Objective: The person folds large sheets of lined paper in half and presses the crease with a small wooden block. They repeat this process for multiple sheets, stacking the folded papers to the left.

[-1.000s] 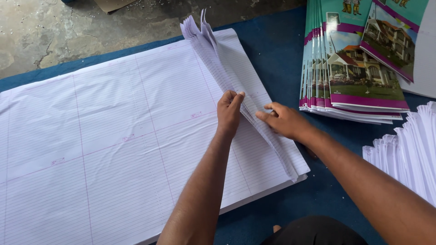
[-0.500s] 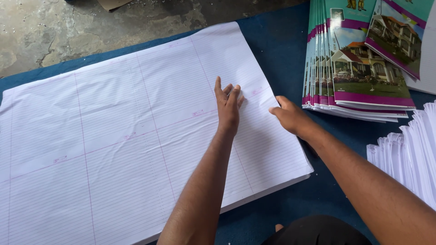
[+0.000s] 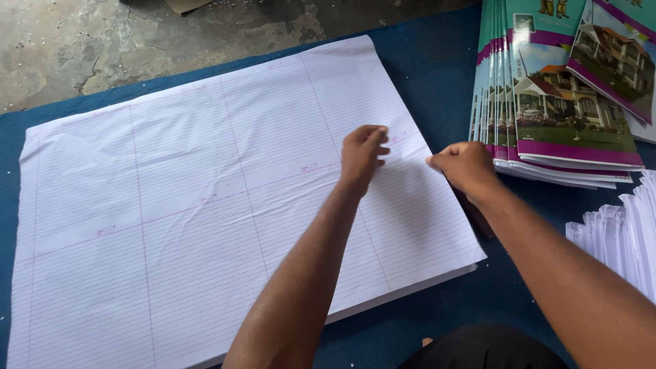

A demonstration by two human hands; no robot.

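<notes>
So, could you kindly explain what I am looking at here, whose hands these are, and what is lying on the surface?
This is one view from a camera worn on a person's head, looking down at their own bare hands. On a blue mat lies a big stack of ruled white sheets. The left hand rests curled on the top sheet. The right hand pinches at the stack's right edge. To the right sits a pile of printed covers showing a house, and folded white paper. Bare concrete floor lies beyond.
</notes>
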